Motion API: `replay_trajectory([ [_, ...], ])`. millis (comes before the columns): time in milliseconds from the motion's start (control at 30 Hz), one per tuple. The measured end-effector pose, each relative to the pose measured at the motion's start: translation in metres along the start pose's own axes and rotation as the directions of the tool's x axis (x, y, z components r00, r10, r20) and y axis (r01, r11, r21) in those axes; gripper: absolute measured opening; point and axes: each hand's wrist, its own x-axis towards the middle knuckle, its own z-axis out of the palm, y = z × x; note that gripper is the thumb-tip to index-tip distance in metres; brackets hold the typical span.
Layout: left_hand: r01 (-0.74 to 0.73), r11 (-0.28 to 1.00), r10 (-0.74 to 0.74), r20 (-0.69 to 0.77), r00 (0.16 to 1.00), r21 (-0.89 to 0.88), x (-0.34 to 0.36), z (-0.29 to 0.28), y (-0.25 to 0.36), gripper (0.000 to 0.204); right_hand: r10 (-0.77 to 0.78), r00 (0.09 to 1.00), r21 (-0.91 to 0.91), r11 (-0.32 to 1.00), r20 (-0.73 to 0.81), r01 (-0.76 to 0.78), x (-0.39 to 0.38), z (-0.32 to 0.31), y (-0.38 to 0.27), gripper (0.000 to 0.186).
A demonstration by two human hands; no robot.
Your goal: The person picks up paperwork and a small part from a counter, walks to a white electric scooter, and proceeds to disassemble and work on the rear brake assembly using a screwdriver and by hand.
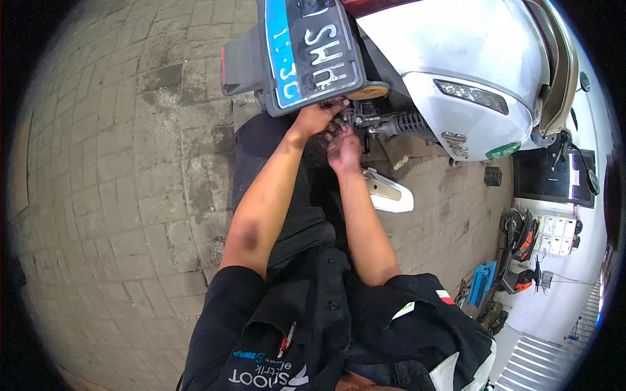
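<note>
A white scooter (456, 45) stands at the top right, its rear end close to me. Under its licence plate (316, 52) both my hands meet at dark metal parts (358, 117) near the lower end of the shock absorber (412, 124). My left hand (315, 118) reaches in just below the plate's edge, its fingers bent against those parts. Just below it, palm up, my right hand (344, 151) has its fingers curled at the same spot. Both hands look closed and blackened at the fingertips; whatever they grip is too small and dark to name.
A white plastic panel (389, 191) lies on the paving (130, 195) right of my right forearm. Along the white wall at the right are a parked scooter (518, 241), a blue object (481, 281) and a dark panel (554, 176). The orange reflector (368, 93) juts out beside the plate.
</note>
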Motion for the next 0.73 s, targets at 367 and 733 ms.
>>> replay_trajectory([
  [367,-0.259,0.965,0.261,-0.060,0.964,0.036,-0.001,0.002,-0.003,0.035,0.020,0.999,0.236,0.971,0.032,-0.027,-0.008,0.009,0.001,0.021],
  [733,-0.477,0.863,0.485,-0.013,0.874,0.167,-0.001,0.014,-0.018,0.024,-0.076,0.954,0.608,0.784,0.291,-0.123,-0.008,0.006,0.004,0.028],
])
